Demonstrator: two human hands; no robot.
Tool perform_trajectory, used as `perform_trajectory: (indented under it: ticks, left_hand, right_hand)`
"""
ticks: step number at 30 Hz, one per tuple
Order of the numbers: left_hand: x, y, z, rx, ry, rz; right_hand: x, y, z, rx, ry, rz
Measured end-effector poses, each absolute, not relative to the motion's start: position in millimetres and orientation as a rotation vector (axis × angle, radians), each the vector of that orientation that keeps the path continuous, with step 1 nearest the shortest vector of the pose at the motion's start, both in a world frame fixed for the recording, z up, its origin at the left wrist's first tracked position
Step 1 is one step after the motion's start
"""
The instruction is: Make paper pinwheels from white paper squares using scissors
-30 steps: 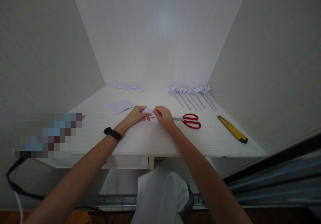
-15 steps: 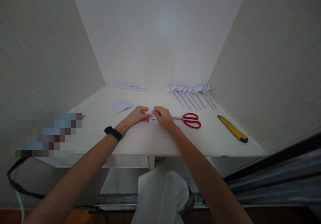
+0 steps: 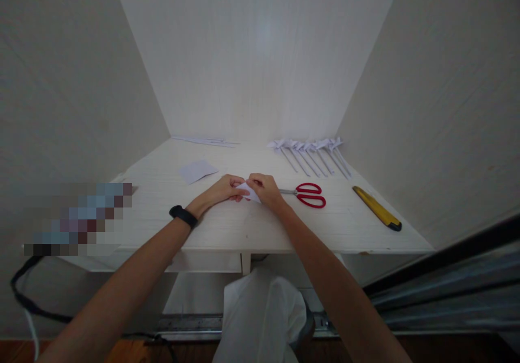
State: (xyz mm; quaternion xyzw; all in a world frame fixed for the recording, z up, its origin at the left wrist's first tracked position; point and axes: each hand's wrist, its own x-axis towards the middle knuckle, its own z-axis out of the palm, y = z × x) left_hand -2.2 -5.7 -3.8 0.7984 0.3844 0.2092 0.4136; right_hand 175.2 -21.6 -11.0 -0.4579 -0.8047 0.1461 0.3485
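Observation:
A small piece of white paper [image 3: 251, 192], seemingly folded, is held between my two hands above the table. My left hand [image 3: 227, 188], below a black wristband, pinches its left side. Closed on the upper right part of the paper, my right hand [image 3: 262, 186] hides some of it. Just right of that hand lie red-handled scissors [image 3: 311, 195], their blades partly covered by the hand. Flat sheets of white paper [image 3: 197, 171] rest to the left of my hands.
Several paper pinwheels [image 3: 311, 146] on thin sticks lie in a row at the back right. Thin white paper sticks [image 3: 205, 141] are at the back left. A yellow utility knife [image 3: 377, 209] lies near the right edge of the white table [image 3: 162, 189]. Walls enclose three sides.
The paper between my hands has turned slightly and shows more of its face, with a corner pointing down toward the right. My fingers have shifted a little on it.

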Motion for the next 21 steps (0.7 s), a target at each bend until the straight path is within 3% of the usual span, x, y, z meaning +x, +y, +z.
perform_trajectory:
  ticks: [21]
  left_hand:
    - [-4.0, 3.7, -4.1, 1.928, 1.032, 0.925]
  right_hand:
    - [175.1, -24.4, -11.6, -1.233, -2.083, 0.405]
